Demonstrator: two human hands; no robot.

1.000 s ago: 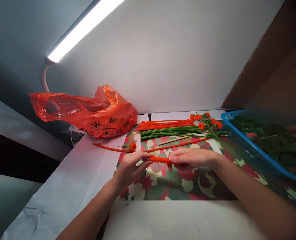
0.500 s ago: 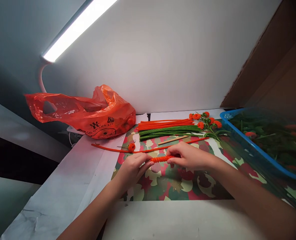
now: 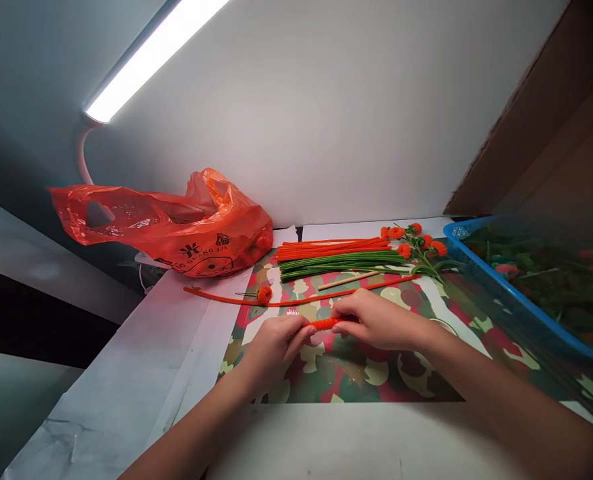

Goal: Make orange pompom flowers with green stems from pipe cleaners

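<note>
Between my hands is a coiled orange pipe cleaner (image 3: 325, 324), held level above a camouflage-patterned mat (image 3: 356, 373). My left hand (image 3: 281, 337) pinches its left end, and my right hand (image 3: 363, 320) grips the right end; whether a stick runs inside the coil is hidden. Just beyond lies a long orange pipe cleaner (image 3: 296, 302) with a small orange pompom flower (image 3: 265, 294) on a thin wire beside it. Farther back are a thin wooden stick (image 3: 349, 280), a bundle of green pipe cleaners (image 3: 336, 265) and a bundle of orange pipe cleaners (image 3: 326, 250).
A red plastic bag (image 3: 201, 240) stands at the back left under a lit lamp (image 3: 156, 60). Finished-looking orange flowers on green stems (image 3: 426, 250) lie at the back right, beside a blue basket (image 3: 516, 287) of greenery. A cardboard panel (image 3: 531, 120) rises behind the basket.
My hands have come closer together, and the visible stretch of coil between them is shorter. The left hand has shifted slightly right.
</note>
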